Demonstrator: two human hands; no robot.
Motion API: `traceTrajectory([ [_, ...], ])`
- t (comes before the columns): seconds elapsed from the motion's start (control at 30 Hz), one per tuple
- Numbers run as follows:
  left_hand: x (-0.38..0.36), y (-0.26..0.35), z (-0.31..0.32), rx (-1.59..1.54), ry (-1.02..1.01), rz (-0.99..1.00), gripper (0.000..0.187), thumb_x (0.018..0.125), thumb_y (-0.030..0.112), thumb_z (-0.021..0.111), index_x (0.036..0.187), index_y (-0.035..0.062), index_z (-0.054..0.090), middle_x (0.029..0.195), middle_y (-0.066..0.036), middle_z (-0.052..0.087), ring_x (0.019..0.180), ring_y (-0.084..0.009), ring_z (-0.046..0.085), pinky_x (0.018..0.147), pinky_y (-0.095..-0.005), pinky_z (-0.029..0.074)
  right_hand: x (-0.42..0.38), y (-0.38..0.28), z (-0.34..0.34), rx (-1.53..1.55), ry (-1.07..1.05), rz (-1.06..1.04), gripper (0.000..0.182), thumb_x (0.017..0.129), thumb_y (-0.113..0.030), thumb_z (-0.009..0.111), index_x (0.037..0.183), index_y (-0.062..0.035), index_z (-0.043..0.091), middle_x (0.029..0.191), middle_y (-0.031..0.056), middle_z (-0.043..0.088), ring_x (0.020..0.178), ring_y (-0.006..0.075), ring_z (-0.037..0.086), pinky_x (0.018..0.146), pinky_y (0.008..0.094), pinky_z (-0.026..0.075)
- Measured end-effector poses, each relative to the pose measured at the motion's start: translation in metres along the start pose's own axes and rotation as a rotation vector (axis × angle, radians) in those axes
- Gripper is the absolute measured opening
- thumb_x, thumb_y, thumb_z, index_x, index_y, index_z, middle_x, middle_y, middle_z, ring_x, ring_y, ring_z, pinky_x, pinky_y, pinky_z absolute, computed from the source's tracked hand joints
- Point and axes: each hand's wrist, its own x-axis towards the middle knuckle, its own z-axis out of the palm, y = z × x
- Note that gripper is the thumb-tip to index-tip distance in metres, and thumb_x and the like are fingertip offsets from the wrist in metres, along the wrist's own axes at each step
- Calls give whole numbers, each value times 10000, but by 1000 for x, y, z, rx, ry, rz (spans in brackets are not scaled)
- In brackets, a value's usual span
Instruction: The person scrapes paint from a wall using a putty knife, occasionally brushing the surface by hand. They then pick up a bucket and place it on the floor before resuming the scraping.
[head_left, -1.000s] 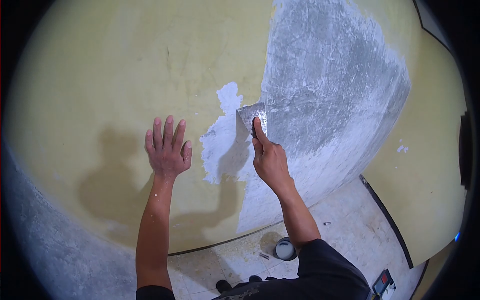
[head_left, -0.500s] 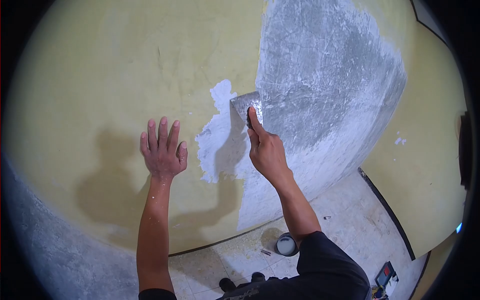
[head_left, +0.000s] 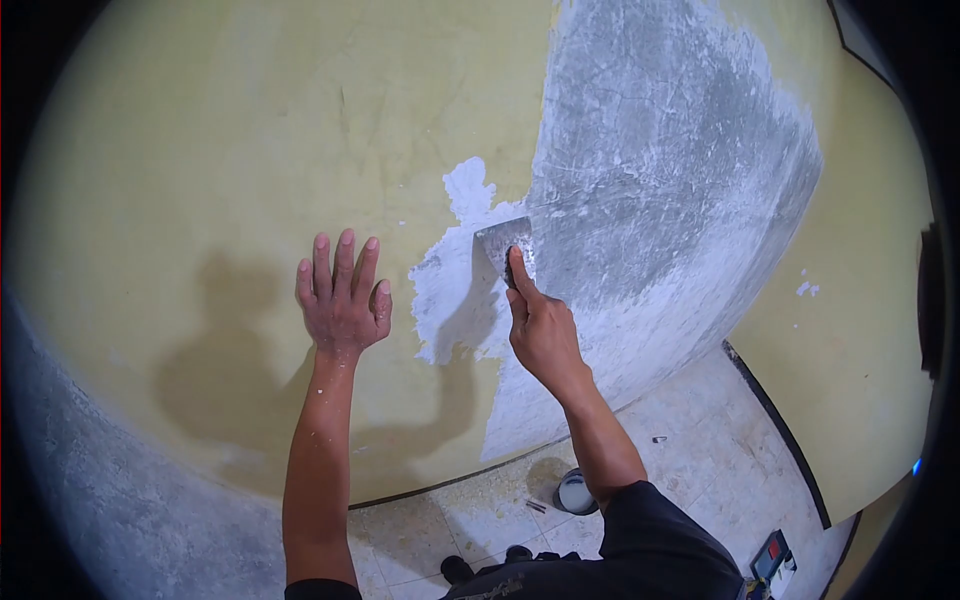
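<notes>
My right hand [head_left: 545,330] grips a putty knife [head_left: 507,240] by its dark handle, index finger stretched along it toward the metal blade. The blade lies against a white patch [head_left: 450,290] of wall where the yellow paint [head_left: 250,130] is gone, near the edge of the large bare grey area [head_left: 650,170]. To the left, my left hand [head_left: 345,305] rests flat on the yellow paint with fingers spread, holding nothing. Small white flecks dot its wrist and forearm.
Below on the tiled floor [head_left: 410,535] stands a dark bucket [head_left: 575,492] with pale contents, among scattered paint flakes. A dark skirting strip [head_left: 780,430] runs along the right wall. A small device with a red spot [head_left: 773,553] lies at lower right.
The putty knife has moved down along the wall, and more white shows just above its blade. My left hand stays flat in place; the whole view has shifted slightly.
</notes>
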Motion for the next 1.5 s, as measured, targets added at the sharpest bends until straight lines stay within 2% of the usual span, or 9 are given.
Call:
traceTrajectory([
  [0.13,-1,1,-3,-20,-16,-13,499,941,349,442,1407,192,524,1524,-85,414,1411,-339,354,1153,-489,160,0,-8,3,-31,-2,20,596,953,-88,528,1510,-89,315,614,238,586,544,437,578,533,513,450],
  [0.23,1,0,-2,-30,-6,17,531,936,328,460,1434,144,488,1513,-125,416,1394,-394,361,1136,-514,175,3,-9,6,59,22,7,597,955,-92,530,1508,-63,307,617,239,592,541,441,576,535,517,448],
  [0.6,0,0,0,-14,0,-6,507,946,356,437,1419,189,511,1528,-77,410,1411,-343,350,1159,-485,146,16,-23,8,108,23,24,594,970,-92,512,1499,10,262,572,249,562,504,452,548,506,515,423],
  [0.83,0,0,0,-13,-1,-6,509,949,357,433,1422,182,506,1528,-82,408,1409,-346,355,1157,-488,148,12,-14,21,148,47,-1,621,971,-69,505,1513,7,211,571,247,556,497,439,550,489,496,414],
  [0.9,-1,0,0,-13,0,-2,510,948,356,435,1421,182,507,1528,-84,408,1407,-349,358,1155,-493,150,38,-24,9,105,167,-55,617,969,-59,502,1509,19,215,569,250,551,494,438,549,490,492,418],
  [1.03,0,0,0,-8,5,-1,511,945,357,438,1420,182,509,1528,-84,408,1407,-352,357,1153,-496,153,11,-21,20,123,92,-11,629,960,-61,515,1509,22,219,560,251,546,489,444,548,501,499,433],
  [1.1,0,-1,-1,-7,0,32,540,940,335,459,1440,133,476,1507,-140,422,1399,-398,352,1139,-514,169,7,-18,23,133,59,-16,630,959,-67,519,1509,18,224,570,254,551,496,451,550,506,501,434],
  [1.2,0,0,0,-4,0,6,505,946,350,438,1415,180,514,1526,-87,410,1402,-354,362,1150,-496,159,30,-23,7,108,99,-19,631,960,-74,513,1513,3,219,584,262,554,522,458,556,523,510,439],
  [1.5,0,1,0,-6,12,5,504,950,347,430,1418,177,510,1522,-88,415,1404,-354,357,1149,-497,161,15,-7,-1,102,11,-48,622,960,-99,515,1518,-40,246,622,272,587,550,473,572,554,534,457],
])
